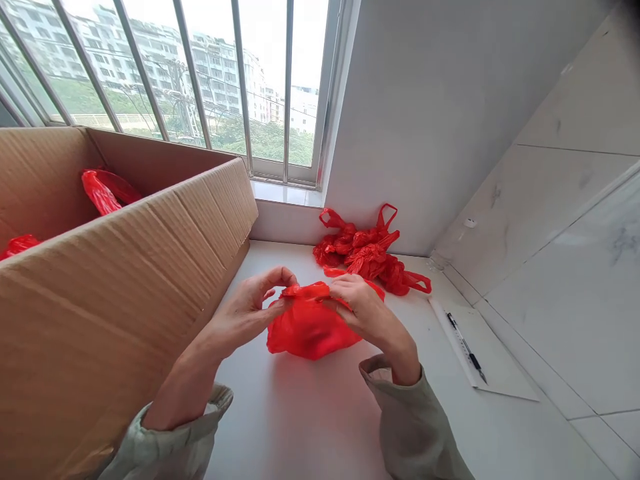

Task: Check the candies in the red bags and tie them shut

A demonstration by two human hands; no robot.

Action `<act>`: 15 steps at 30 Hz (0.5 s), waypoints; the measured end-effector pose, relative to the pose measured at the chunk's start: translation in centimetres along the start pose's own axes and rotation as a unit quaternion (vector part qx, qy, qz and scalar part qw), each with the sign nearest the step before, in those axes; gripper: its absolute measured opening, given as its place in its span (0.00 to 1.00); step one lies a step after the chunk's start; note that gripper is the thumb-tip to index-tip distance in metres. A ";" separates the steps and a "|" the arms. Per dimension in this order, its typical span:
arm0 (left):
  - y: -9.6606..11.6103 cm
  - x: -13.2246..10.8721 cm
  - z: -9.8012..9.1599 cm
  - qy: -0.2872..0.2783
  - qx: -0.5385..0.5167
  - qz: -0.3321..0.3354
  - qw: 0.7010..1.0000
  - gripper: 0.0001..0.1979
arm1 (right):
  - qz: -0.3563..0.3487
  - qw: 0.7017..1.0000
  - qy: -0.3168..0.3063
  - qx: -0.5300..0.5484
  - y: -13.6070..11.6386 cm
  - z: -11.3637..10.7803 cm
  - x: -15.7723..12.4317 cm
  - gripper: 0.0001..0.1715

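A red plastic bag (315, 330) hangs bunched between my two hands, over the white tabletop (300, 427). My left hand (255, 303) pinches the bag's upper edge at its left side, thumb below and fingers curled above. At the right side of the same edge, my right hand (353, 300) grips the plastic with its fingers closed. The lower part of the bag bulges out loosely below my fingers. Just behind it lies a pile of crumpled red plastic bags (365, 250), some with their loop handles sticking up.
On the left stands a large open cardboard box (165, 267) with more red bags (103, 190) inside. To the right lie a white notepad (500, 373) and a black pen (467, 348). A barred window (240, 87) and walls border the table.
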State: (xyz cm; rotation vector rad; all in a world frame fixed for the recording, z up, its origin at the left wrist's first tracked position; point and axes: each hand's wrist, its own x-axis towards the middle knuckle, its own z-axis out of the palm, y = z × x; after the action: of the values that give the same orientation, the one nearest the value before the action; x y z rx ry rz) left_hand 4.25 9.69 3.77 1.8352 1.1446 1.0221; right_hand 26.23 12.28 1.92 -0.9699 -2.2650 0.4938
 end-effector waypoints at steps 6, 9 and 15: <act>0.0 -0.4 -0.6 0.038 0.007 -0.009 0.999 0.08 | 0.070 0.994 -0.064 -0.052 0.6 -0.3 -0.3 0.30; 0.0 -0.6 -0.9 0.028 0.017 -0.010 0.999 0.07 | 0.140 0.982 -0.064 -0.110 0.1 -0.6 -0.6 0.30; 0.7 -1.2 -1.3 0.030 0.132 0.028 0.990 0.13 | 0.177 0.951 -0.122 -0.222 -0.9 0.5 -0.6 0.34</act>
State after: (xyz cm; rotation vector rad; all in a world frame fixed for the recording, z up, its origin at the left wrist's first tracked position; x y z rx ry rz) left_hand 2.97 8.54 4.68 2.0653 1.3234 1.0013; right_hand 25.76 11.14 1.82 -1.6392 -2.4885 0.2599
